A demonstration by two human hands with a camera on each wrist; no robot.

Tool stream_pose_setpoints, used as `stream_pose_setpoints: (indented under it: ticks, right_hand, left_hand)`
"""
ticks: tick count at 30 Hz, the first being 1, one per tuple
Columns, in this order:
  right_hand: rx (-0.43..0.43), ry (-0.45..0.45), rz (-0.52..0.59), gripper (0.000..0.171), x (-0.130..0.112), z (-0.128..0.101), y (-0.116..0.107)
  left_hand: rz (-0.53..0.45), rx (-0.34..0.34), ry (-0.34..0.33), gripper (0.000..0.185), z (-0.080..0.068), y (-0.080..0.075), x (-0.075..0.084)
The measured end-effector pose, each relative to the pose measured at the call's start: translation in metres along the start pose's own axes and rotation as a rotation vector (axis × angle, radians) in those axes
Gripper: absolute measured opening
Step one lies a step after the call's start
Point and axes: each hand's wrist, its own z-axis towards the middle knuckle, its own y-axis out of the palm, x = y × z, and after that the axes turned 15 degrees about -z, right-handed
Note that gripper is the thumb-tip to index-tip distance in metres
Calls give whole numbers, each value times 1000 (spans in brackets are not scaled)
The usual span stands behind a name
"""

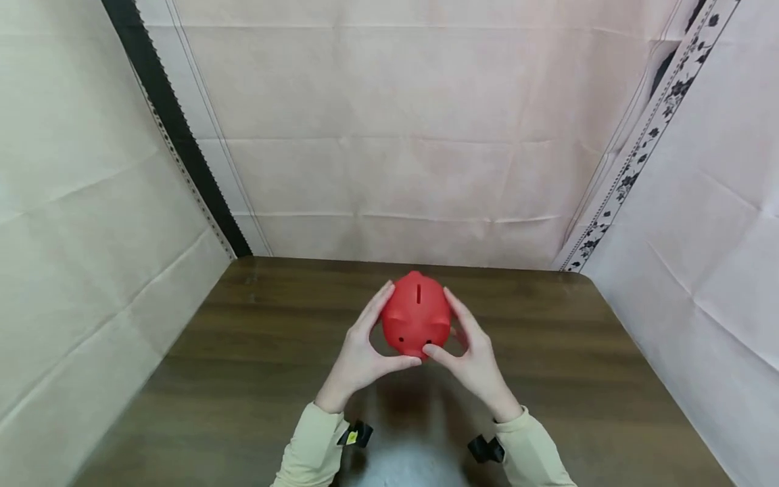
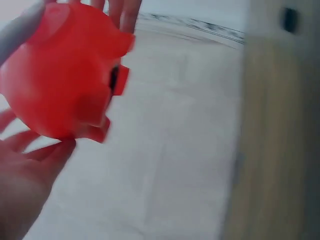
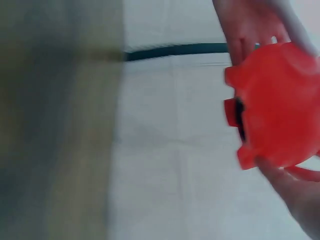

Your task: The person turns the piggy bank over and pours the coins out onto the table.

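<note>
While cupped between both hands, up off the tabletop (image 1: 548,379) and held above its middle stretch, closer to the far edge than to the near one. Red piggy bank (image 1: 417,314), coin slot facing up, snout and two dark dots turned toward the camera in the head view. Lifted and secured already, judging from the shadow on the wood below it; no coin anywhere in view, and nothing showing in the slot, so whatever is to be done with it looks barely begun.

Left hand (image 1: 360,355) on the left flank of the piggy bank, fingers laid up along the side, thumb curled under the snout. Right hand (image 1: 471,352) mirrored on the right flank, fingers up the side, thumb tucked in at the front beneath the snout, nearly meeting the other thumb. Both curled round the body, holding rather than pinching.

From the left wrist view, blurred: piggy bank (image 2: 60,75) resting above the palm, fingertips of the other hand showing past its top. From the right wrist view, also blurred: piggy bank (image 3: 277,105) at the right edge, fingers beyond and below it; a dark slot-like mark on its side, too smeared to name.

Behind the piggy bank, pale creased sheeting (image 1: 389,135) hung as a backdrop; to either side, more of the same.
</note>
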Motion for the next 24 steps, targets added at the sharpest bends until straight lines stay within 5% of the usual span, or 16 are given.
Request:
stream_pose_setpoints:
  ticks: [2,4,9,11,14,20,22,24]
  right_hand:
    - [64,-56,-48,90,-7,0,-2]
    - [31,29,-42,86,-9,2,0]
    - [-93,318,-4,76,24,-4,20]
    - [-87,316,-3,77,34,-5,25]
    - [-61,254,-18,77,28,-4,20]
    - [113,-10,-43,91,9,-8,11]
    - [134,23,-58,89,9,-8,19]
    - [108,152,-58,82,16,-8,33]
  left_hand:
    - [9,2,61,101,1,1,6]
    - [-54,6,-33,99,1,4,1]
    - [-166,48,-322,91,-7,16,-51]
    - [-146,44,-306,92,-9,17,-61]
    - [-111,41,-246,93,-5,15,-47]
    - [-25,7,48,99,-4,14,-11]
    - [-87,18,6,96,-5,13,-10]
    - [-175,37,-114,93,-7,14,-19]
